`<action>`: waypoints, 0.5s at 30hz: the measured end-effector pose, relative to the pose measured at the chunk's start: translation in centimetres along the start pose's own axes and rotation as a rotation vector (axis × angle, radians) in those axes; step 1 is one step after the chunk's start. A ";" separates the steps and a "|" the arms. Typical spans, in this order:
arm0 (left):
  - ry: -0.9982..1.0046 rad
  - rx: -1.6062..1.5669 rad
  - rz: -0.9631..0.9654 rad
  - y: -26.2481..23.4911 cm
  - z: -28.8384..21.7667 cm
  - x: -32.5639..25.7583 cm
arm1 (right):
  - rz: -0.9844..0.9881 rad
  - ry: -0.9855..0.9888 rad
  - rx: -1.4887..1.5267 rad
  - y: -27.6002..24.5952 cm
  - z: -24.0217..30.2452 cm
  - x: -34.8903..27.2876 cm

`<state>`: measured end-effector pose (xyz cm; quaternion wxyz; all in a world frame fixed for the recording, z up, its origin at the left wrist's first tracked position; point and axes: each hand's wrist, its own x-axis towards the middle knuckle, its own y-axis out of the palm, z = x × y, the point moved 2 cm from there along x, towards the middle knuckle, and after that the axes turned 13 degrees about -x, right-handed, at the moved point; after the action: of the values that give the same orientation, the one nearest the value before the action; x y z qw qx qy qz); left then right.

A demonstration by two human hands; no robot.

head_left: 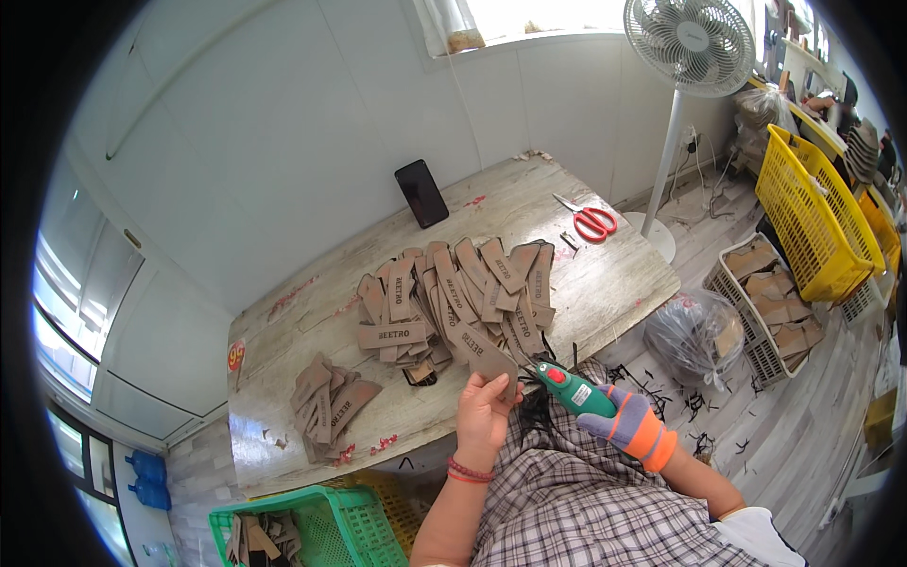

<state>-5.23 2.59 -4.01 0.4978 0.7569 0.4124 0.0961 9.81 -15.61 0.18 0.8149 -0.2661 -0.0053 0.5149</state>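
Observation:
My left hand (483, 414), bare with a red bracelet, pinches the end of a flat brown printed strip (480, 353) at the table's near edge. In a grey and orange glove, my right hand (631, 427) is wrapped round a green handheld electric cutter (578, 390) with a red switch. Its narrow tip meets the strip's edge beside my left fingers; exact contact is too small to tell. Beyond lies a large heap of similar brown strips (392, 333), overlapping on the worn table (614, 279). A smaller pile of strips (326, 408) sits to the left.
Red-handled scissors (594, 224) and a black phone (421, 195) lie toward the table's back. A green basket (354, 529) with strips stands below left. On the right are a white fan (693, 38), a plastic bag (694, 335), a yellow crate (822, 213) and dark scraps on the floor.

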 end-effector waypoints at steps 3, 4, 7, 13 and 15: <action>0.161 0.087 0.043 2.0 -0.2 -0.3 | -0.034 -0.023 -0.063 0.3 -0.2 -0.1; 0.201 0.111 0.049 2.1 -0.1 -0.2 | -0.041 -0.034 -0.078 0.3 -0.2 -0.1; 0.302 0.189 0.051 2.1 0.2 0.1 | -0.039 -0.026 -0.090 0.2 0.6 -0.3; 0.356 0.286 0.029 2.1 0.7 0.2 | -0.035 -0.034 -0.016 0.4 0.4 0.0; 0.366 0.337 0.040 1.8 0.8 0.3 | -0.019 0.002 -0.047 0.2 0.7 -0.1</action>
<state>-3.67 1.95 -2.93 0.2795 0.8071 0.4910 0.1712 9.41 -15.30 0.76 0.8132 -0.2856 -0.0190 0.5067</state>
